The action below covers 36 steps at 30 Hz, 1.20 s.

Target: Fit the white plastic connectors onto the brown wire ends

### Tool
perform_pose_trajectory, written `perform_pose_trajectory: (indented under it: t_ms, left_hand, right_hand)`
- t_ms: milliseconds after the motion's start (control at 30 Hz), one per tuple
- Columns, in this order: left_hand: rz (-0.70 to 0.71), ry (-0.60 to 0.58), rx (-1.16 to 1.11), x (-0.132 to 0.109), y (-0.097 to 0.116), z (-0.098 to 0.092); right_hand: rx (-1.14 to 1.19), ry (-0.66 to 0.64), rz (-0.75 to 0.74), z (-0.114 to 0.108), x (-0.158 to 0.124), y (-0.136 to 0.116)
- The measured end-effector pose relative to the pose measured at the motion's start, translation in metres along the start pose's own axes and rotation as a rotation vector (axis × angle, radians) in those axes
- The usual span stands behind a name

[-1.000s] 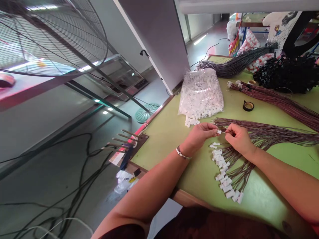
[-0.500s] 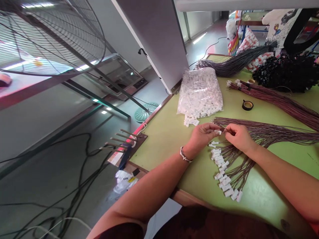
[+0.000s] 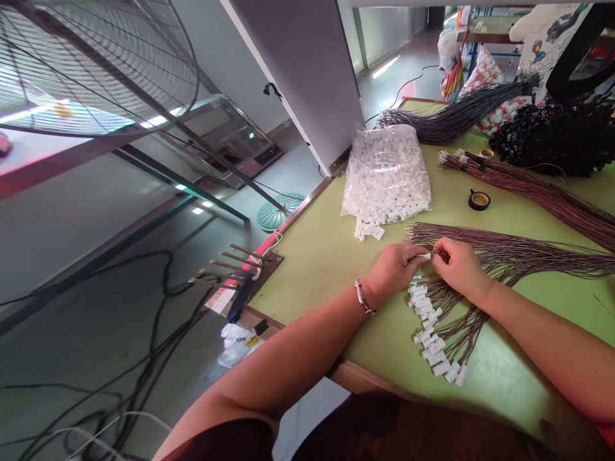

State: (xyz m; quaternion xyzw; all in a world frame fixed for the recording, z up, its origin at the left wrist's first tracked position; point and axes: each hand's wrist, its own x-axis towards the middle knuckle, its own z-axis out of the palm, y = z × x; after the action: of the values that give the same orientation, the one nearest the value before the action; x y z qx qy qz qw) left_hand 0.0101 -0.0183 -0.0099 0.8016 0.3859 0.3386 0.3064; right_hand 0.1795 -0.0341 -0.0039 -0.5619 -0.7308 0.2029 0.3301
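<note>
White plastic makes up the single plug [image 3: 426, 256] pinched between the closed fingers of the left hand [image 3: 391, 272], above the left half of the bench [image 3: 312, 272]. Just beside it, the fingers of the right hand [image 3: 459, 264] are closed on one thin wire, mostly hidden by them. One bracelet [image 3: 364, 298] circles the left wrist.

Toward the bench's near edge lies one slanting row of wired plugs [image 3: 436, 346], more than a dozen, too overlapped to count exactly. One loose brown bundle [image 3: 528, 253] runs from beside the hands toward the right.

One clear bag [image 3: 389, 173] of plugs sits near the left edge, several loose plugs [image 3: 369, 230] at its mouth. Right of it are two tape rolls, one black-wound [image 3: 479, 206] and one pale [image 3: 486, 154], and two maroon bundles [image 3: 528, 187] side by side. One grey bundle [image 3: 446, 121] and one black heap [image 3: 552, 137] lie toward the far edge. About five metal pegs [image 3: 235, 264] stick out at the near left corner.
</note>
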Motion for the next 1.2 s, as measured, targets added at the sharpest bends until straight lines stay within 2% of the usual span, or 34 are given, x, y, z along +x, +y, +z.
perform_pose_trajectory:
  t_ms: [100, 300, 433, 567, 767, 900, 967, 1033, 1067, 1100, 1133, 1200]
  left_hand:
    - [0.065, -0.013, 0.063, 0.0, 0.0, 0.001]
    - [-0.041, 0.112, 0.009, 0.0, 0.0, 0.005]
    - [-0.027, 0.05, -0.007, 0.002, 0.003, 0.006]
    - [-0.074, 0.027, -0.022, 0.005, 0.006, 0.004]
    - [-0.179, -0.01, -0.191, 0.005, 0.002, -0.004]
    - [-0.218, -0.153, -0.149, 0.002, 0.003, -0.017]
    - [-0.131, -0.329, -0.125, 0.0, 0.01, -0.027]
    - [0.006, -0.567, -0.14, -0.001, 0.017, -0.039]
    - [0.059, -0.652, -0.153, 0.0, 0.02, -0.045]
    - [0.077, -0.67, -0.147, 0.0, 0.021, -0.05]
    - [0.051, -0.612, -0.107, 0.001, 0.02, -0.055]
    - [-0.116, -0.311, 0.084, 0.005, 0.014, -0.063]
  right_hand:
    - [0.008, -0.038, 0.002, 0.0, 0.0, 0.0]
    - [0.133, -0.054, 0.12, -0.002, 0.002, -0.002]
    - [0.111, -0.032, 0.1, 0.0, 0.003, 0.0]
    - [0.09, -0.014, 0.093, 0.002, 0.003, 0.002]
    - [0.216, -0.119, 0.149, -0.006, 0.005, 0.0]
    - [0.32, -0.104, 0.175, -0.01, 0.006, 0.002]
    - [0.441, -0.049, 0.233, -0.01, 0.007, 0.002]
    - [0.55, -0.032, 0.32, -0.01, 0.007, 0.002]
    - [0.58, -0.042, 0.354, -0.009, 0.008, 0.001]
    - [0.597, -0.053, 0.377, -0.008, 0.007, 0.0]
    - [0.61, -0.066, 0.385, -0.007, 0.007, 0.0]
    - [0.652, -0.077, 0.384, -0.006, 0.007, -0.001]
